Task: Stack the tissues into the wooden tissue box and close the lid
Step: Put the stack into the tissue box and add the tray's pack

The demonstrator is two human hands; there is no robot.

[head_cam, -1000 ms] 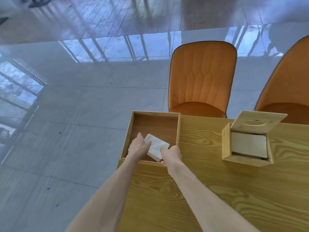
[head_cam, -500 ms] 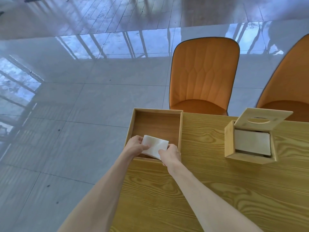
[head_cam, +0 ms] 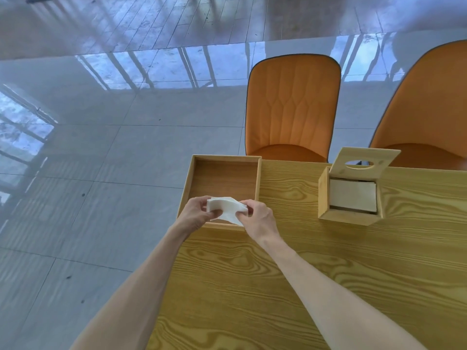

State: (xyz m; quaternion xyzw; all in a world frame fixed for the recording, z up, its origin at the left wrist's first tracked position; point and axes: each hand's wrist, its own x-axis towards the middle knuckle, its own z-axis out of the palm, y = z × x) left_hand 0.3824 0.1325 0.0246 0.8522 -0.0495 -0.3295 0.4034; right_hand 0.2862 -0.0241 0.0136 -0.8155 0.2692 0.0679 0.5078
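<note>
A small white stack of tissues [head_cam: 226, 207] is pinched between my left hand [head_cam: 195, 212] and my right hand [head_cam: 257, 218], bowed upward in the middle. It hangs over the near edge of a shallow open wooden tray [head_cam: 258, 178] at the table's left corner. To the right stands the wooden tissue box [head_cam: 324, 192], its lid [head_cam: 366, 161] with an oval slot tilted up and open. White tissues [head_cam: 352, 198] lie inside the box.
The wooden table [head_cam: 303, 274] ends at its left edge beside the tray, with glossy grey floor beyond. Two orange chairs [head_cam: 293, 107] [head_cam: 434, 109] stand behind the far edge.
Both hands have lifted the tissue stack out of the tray bottom and drawn it toward me to the tray's near rim, squeezing it into an arch.
</note>
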